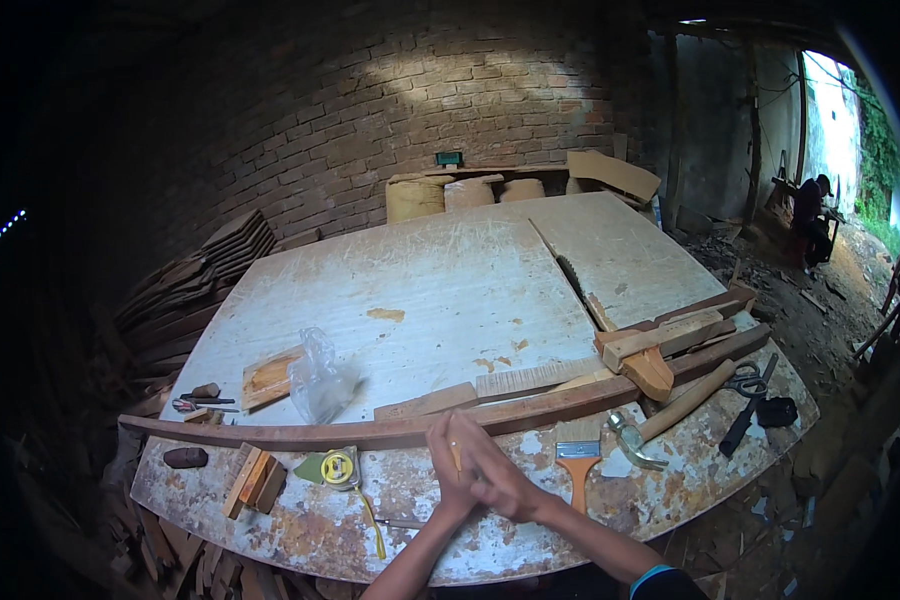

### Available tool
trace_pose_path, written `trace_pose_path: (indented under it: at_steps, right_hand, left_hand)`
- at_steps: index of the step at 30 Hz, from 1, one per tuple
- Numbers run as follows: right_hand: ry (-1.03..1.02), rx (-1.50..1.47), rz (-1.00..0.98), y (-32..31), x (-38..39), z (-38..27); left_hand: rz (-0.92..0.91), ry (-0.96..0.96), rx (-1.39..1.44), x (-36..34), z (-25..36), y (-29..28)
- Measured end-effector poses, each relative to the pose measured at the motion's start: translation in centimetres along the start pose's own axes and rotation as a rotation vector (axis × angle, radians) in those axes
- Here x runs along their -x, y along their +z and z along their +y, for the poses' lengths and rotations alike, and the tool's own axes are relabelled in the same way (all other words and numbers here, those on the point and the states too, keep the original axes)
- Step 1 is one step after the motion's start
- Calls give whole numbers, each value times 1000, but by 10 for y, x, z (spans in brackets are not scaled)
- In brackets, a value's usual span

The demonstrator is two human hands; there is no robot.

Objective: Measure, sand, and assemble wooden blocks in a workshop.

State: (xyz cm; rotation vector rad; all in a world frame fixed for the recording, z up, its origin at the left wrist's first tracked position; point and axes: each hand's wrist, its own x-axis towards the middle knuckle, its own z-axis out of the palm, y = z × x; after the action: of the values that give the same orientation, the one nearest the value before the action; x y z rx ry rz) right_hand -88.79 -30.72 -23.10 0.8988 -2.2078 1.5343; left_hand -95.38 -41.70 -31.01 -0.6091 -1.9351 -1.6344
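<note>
At the near edge of a big worn table [450, 290], whitish scratched top with rust-brown flaking patches along the front, both hands meet. Left hand [453, 470] and right hand [498, 482] pressed together, fingers overlapping; a thin yellowish stick, maybe a pencil [457, 458], shows between them, so pinched there, but which hand actually grips it I cannot tell. Hands sit just in front of a long curved reddish-brown wood strip [390, 430] that runs across the table left to right.

Right of hands: flat paintbrush [577, 462], orange wooden handle, metal ferrule, pale bristles touching the strip. Next to it a claw hammer [670, 412], steel head, pale round wood handle, lying diagonal. Further right scissors [748, 381] and a dark flat bar [750, 410].

Left of hands: yellow tape measure [339, 467] with tape trailing toward the edge, small stacked wood blocks [255, 478], dark oval stone-like lump [185, 458]. Behind the strip: crumpled clear plastic bag [319, 380], light wood offcut [268, 378], flat plank pieces [530, 385], chunky joined timber pieces [660, 345]. Saw blade [570, 275] pokes up through a slot mid-table.

Rough brick wall [370, 110] behind, sacks [415, 197] against it, stacked boards [220, 260] at left. Another person [810, 215] far right, near the doorway.
</note>
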Motion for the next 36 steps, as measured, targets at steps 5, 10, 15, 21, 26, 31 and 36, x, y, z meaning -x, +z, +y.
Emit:
trace_pose_path:
  at_steps: [5, 10, 15, 21, 26, 31, 36]
  right_hand:
    - [75, -132, -16, -8, -9, 24]
    - [139, 108, 36, -12, 1, 11]
    - [254, 185, 4, -25, 1, -1]
    - [424, -470, 336, -39, 14, 57]
    - [425, -815, 380, -40, 9, 65]
    - [372, -675, 249, -26, 11, 54]
    - [419, -877, 325, -28, 17, 62]
  left_hand:
    - [-37, -60, 162, -1, 10, 2]
    - [-52, -100, 53, -3, 30, 1]
    - [-84, -27, -93, -7, 37, -1]
    - [-327, -84, 10, -40, 53, -31]
    - [-425, -261, 144, -54, 46, -49]
    - [-402, -137, -60, -46, 53, -44]
    - [-460, 71, -143, -33, 65, -32]
